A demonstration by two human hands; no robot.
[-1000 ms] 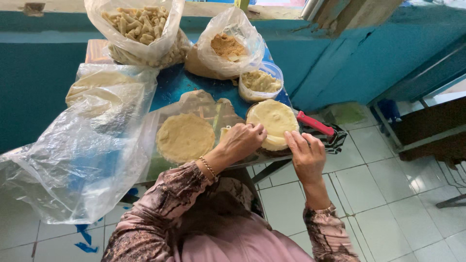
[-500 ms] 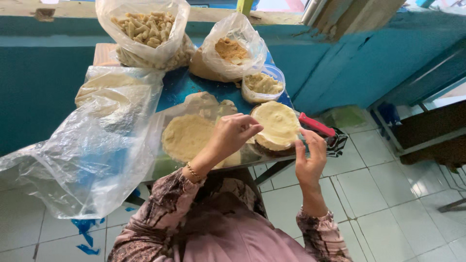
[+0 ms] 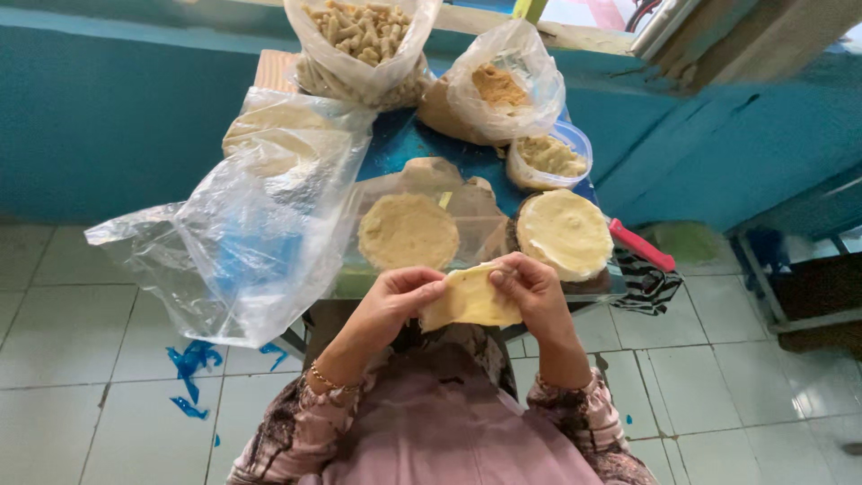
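Note:
My left hand (image 3: 395, 301) and my right hand (image 3: 532, 295) both hold a thin pale yellow dough sheet (image 3: 469, 301) between them, in front of my chest. Just beyond it, a stack of round dough sheets (image 3: 564, 232) rests on a dark round board at the right of the small blue table (image 3: 409, 144). A flat round dough disc (image 3: 409, 232) lies on clear plastic at the table's middle.
A big clear plastic bag (image 3: 242, 233) hangs over the table's left side. At the back stand a bag of rolled pieces (image 3: 359, 40), a bag of brown filling (image 3: 498, 90) and a clear tub (image 3: 549, 157). A red-handled tool (image 3: 642, 244) lies at the right edge.
My hands have drawn back from the stack on the board toward my body, now holding one dough sheet between them.

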